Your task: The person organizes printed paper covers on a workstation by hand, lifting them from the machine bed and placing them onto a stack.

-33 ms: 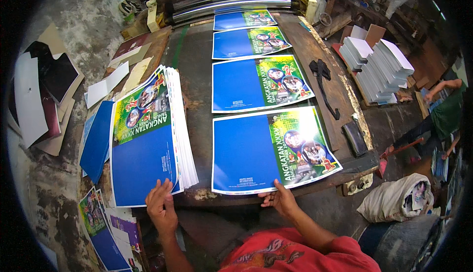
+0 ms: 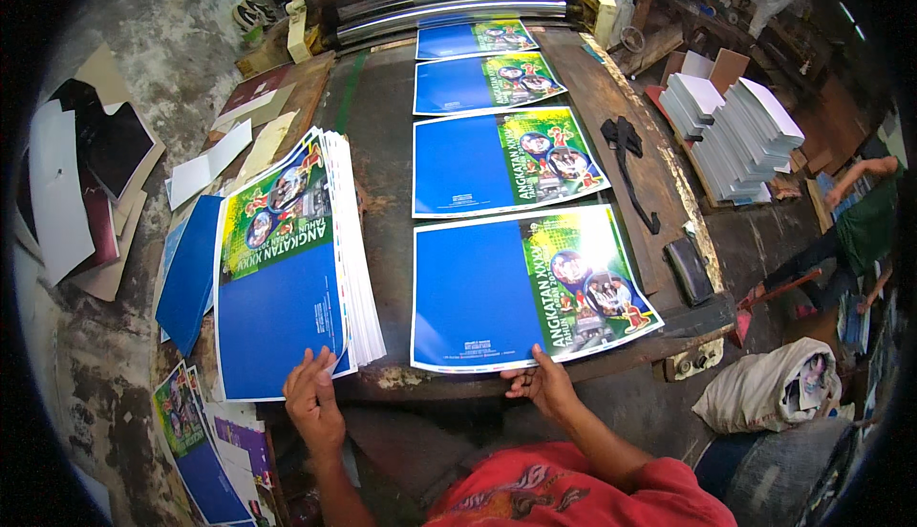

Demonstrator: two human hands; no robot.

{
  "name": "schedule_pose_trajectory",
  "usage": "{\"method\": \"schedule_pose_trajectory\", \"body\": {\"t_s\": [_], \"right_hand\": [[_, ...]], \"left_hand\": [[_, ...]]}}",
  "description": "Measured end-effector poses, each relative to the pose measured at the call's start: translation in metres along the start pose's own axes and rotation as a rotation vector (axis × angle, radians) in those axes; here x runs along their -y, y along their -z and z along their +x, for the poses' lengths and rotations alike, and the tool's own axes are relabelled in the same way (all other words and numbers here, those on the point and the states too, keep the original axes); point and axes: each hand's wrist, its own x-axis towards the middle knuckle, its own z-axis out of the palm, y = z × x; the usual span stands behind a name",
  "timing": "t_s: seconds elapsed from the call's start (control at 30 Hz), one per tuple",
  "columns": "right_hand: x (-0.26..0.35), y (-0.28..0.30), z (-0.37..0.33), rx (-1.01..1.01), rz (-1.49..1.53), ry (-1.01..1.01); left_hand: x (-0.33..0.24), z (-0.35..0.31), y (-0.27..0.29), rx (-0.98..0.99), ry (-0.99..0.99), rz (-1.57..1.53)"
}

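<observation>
A stack of printed sheets [image 2: 277, 322], blue with a green picture panel, lies at the left of the worktable. Its near edge is at my left hand [image 2: 315, 398], whose fingers and thumb close on the corner of the top sheet. In a column up the table lie several sheets of the same print. The nearest printed sheet [image 2: 468, 283] has its near edge pinched by my right hand [image 2: 546, 386], thumb on top and the other fingers partly hidden below. Beyond it are a second sheet [image 2: 454, 164] and a third sheet [image 2: 444, 87]. The farthest sheet [image 2: 447, 42] reaches the rollers.
A roller machine [image 2: 449, 9] spans the worktable's [image 2: 377, 107] far end. On the table's right lie a black strap [image 2: 626, 159] and a dark pouch [image 2: 688, 267]. Stacked white paper [image 2: 735, 130], a sack [image 2: 764, 393] and another person [image 2: 864, 212] are at the right.
Very little differs. The near edge of the sheet in my right hand sits slightly farther from me. My left hand stays at the stack's corner.
</observation>
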Motion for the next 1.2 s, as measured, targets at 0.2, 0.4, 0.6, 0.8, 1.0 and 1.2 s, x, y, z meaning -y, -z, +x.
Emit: {"method": "schedule_pose_trajectory", "body": {"t_s": [0.2, 0.4, 0.6, 0.8, 1.0, 1.2], "right_hand": [[0.014, -0.018, 0.021, -0.049, 0.099, 0.172], [0.014, -0.029, 0.031, -0.062, 0.116, 0.283], [0.021, -0.036, 0.023, -0.216, 0.149, 0.253], [0.041, -0.031, -0.01, 0.265, 0.031, 0.247], [0.019, -0.009, -0.024, 0.116, 0.065, 0.085], [-0.038, 0.025, -0.055, -0.094, -0.038, -0.08]], "left_hand": [[-0.004, -0.004, -0.011, -0.048, 0.013, 0.042], [-0.003, 0.001, 0.003, -0.095, 0.299, -0.283], [-0.014, -0.004, 0.008, -0.055, 0.041, -0.076], [-0.043, -0.02, 0.012, 0.379, -0.322, -0.022], [-0.05, -0.013, 0.0, 0.277, -0.276, 0.304], [-0.016, -0.003, -0.016, 0.112, -0.232, 0.312]]}}
